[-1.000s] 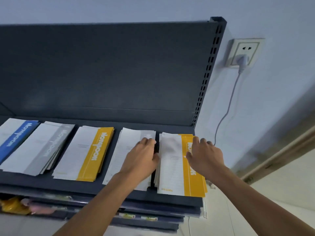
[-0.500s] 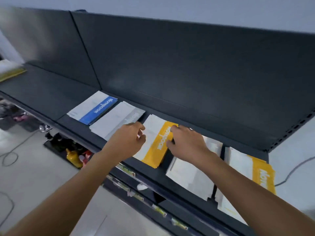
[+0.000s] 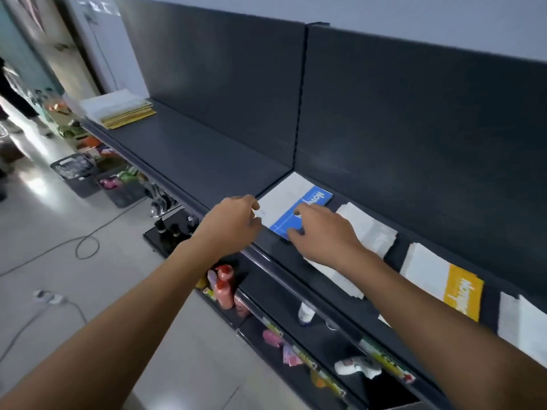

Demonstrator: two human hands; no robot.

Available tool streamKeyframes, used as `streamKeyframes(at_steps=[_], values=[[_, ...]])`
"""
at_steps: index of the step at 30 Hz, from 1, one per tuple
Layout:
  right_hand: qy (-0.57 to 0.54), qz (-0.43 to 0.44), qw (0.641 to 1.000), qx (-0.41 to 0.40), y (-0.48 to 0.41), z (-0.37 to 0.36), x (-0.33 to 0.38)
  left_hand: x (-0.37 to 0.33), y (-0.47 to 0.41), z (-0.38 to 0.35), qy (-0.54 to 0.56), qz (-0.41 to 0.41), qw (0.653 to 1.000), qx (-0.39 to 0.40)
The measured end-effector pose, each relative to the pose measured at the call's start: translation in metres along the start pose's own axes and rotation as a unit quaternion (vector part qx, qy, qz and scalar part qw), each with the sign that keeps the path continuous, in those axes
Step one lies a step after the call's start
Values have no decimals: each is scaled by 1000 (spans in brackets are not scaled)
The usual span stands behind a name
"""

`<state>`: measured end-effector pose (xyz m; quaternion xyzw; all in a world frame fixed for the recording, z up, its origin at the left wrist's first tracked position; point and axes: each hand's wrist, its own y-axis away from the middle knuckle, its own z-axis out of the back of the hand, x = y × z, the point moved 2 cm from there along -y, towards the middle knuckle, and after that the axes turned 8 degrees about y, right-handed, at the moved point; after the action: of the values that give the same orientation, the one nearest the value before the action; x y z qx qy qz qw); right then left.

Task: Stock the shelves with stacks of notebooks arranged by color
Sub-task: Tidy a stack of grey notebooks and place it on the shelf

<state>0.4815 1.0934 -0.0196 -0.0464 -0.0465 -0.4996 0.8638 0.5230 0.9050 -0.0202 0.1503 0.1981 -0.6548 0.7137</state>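
Note:
A dark grey shelf (image 3: 192, 155) carries a row of notebook stacks. The blue-and-white stack (image 3: 291, 199) lies just right of the upright divider. My left hand (image 3: 231, 223) touches its near left edge with its fingertips. On the blue band at that stack's right side rests my right hand (image 3: 322, 232), fingers spread, part of it over the grey-white stack (image 3: 370, 232). Further right lie a yellow-banded stack (image 3: 444, 279) and a white stack (image 3: 521, 324). A separate pile of white and yellow notebooks (image 3: 121, 109) sits at the shelf's far left end.
Lower shelves below hold red bottles (image 3: 223, 287) and small packets. Dark baskets (image 3: 77, 173) stand on the floor to the left, and cables (image 3: 85, 247) run across the tiles. A person's legs (image 3: 11, 93) show at the far left.
Both hands have travelled leftward along the row, from the rightmost yellow stack, over the middle yellow stack, to the blue stack. The view has swung left with them.

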Motion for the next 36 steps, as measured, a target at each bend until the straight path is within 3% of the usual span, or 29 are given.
streamKeyframes(at_steps=[13,23,36], values=[[-19,68,997,15,-147,-13,130,155,-40,78,15,60,996,-58],[-42,71,997,10,-298,-42,203,274,-134,143,1,27,998,-63],[-33,75,996,45,-440,-75,335,441,-197,218,21,47,996,-79]])
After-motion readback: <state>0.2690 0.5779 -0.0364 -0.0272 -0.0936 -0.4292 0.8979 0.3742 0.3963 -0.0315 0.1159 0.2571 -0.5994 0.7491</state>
